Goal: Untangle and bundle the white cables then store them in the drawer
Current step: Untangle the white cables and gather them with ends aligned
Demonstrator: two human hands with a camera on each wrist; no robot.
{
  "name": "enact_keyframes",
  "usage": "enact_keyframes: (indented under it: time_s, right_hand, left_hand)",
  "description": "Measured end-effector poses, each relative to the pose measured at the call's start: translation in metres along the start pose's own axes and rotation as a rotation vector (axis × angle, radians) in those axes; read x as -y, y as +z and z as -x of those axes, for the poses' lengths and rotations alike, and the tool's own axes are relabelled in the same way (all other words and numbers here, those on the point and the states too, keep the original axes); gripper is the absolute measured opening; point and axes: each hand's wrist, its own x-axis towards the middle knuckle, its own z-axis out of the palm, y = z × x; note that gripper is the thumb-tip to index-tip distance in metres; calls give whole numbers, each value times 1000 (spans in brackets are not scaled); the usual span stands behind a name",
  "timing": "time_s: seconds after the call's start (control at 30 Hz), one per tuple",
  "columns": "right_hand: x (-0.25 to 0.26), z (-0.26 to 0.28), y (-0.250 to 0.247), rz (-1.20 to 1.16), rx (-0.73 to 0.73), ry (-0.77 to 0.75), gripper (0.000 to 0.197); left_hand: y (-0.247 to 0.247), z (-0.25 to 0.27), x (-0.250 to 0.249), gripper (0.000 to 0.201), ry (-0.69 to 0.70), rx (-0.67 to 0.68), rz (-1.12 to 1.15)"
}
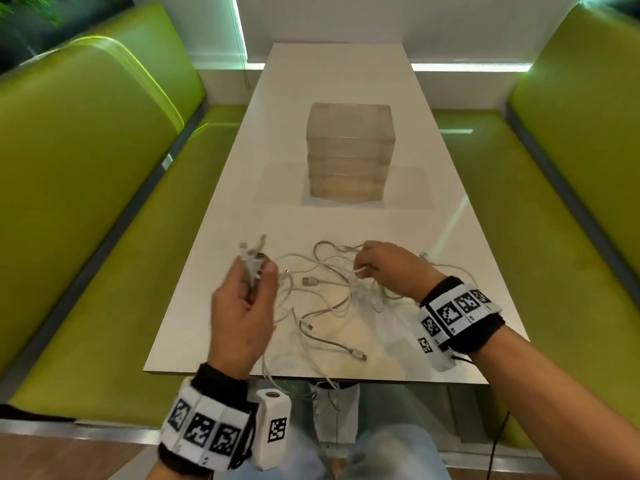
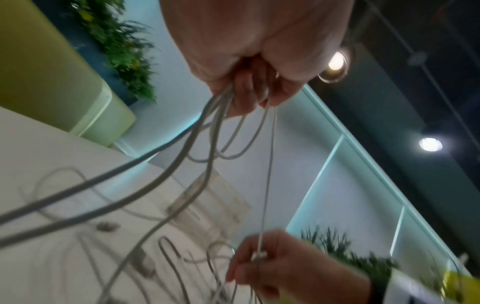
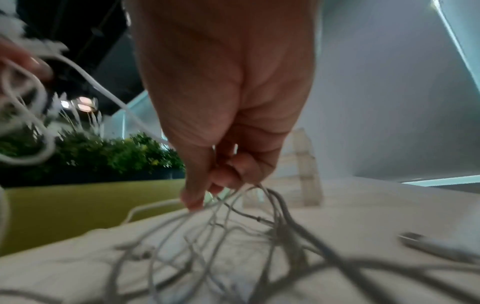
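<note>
A tangle of white cables (image 1: 309, 281) lies on the near part of the white table (image 1: 346, 81), and some loops hang over the front edge. My left hand (image 1: 256, 268) is raised above the table and grips a bunch of cable ends, with strands (image 2: 267, 185) trailing down from my left hand (image 2: 249, 86). My right hand (image 1: 363, 268) is low over the tangle, where it pinches one strand and its fingers (image 3: 221, 176) curl round several cables (image 3: 280, 228). A clear stacked drawer unit (image 1: 349, 154) stands mid-table with every drawer closed.
Green padded benches line the table on the left (image 1: 86, 168) and on the right (image 1: 571, 133). A loose plug (image 1: 358, 355) lies near the front edge. The wall (image 1: 329, 19) closes off the table's far end.
</note>
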Motion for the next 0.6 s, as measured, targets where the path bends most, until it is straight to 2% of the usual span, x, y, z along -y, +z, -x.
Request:
enact_keyframes:
  time_s: [0.13, 0.27, 0.43, 0.5, 0.6]
  right_hand:
    - [-15, 3, -5, -278, -218, 87, 13]
    - [-13, 6, -10, -574, -344, 83, 28]
    - [1, 7, -13, -506, -391, -14, 30]
    - [-2, 5, -13, -488, -444, 28, 27]
    - [-11, 8, -17, -626, -511, 147, 20]
  left_hand:
    - [-31, -4, 5, 11, -11, -112, 28]
    - [-29, -3, 12, 15, -65, -122, -2]
    - [-6, 3, 7, 14, -51, 0, -36]
    - [-2, 6, 4, 15, -43, 7, -14]
    - [-8, 7, 3, 21, -30, -54, 52]
